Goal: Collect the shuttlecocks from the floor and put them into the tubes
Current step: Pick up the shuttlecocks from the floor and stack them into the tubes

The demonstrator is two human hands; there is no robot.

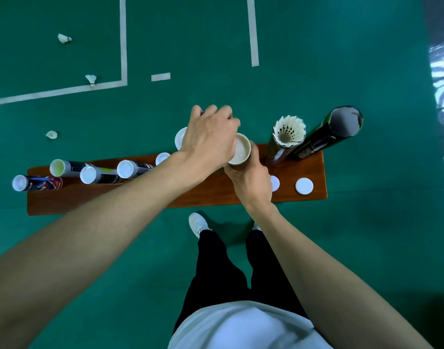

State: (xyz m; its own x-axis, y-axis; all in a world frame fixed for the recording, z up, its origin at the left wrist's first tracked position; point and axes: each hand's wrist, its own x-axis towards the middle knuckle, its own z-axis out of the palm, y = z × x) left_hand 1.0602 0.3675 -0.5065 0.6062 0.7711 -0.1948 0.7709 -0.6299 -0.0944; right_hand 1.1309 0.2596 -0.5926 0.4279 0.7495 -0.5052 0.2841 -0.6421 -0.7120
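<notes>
Fingers of right hand (pixel 250 183) wrapped round upright tube (pixel 240 153), open mouth facing up, standing on wooden bench (pixel 190 197). Left hand (pixel 209 137) hovering just above and beside tube mouth, fingers curled down; contents of that grip hidden, cannot tell whether a shuttlecock sits under it. Tube long axis vertical, mouth directly below left fingertips, so left hand nearer for any drop-in. Filled tube (pixel 289 133) and dark empty tube (pixel 342 124) right of held tube. Three loose shuttlecocks on green floor beyond bench, far left: nearest one (pixel 51 134), another (pixel 91 79) on court line, farthest (pixel 64 38).
</notes>
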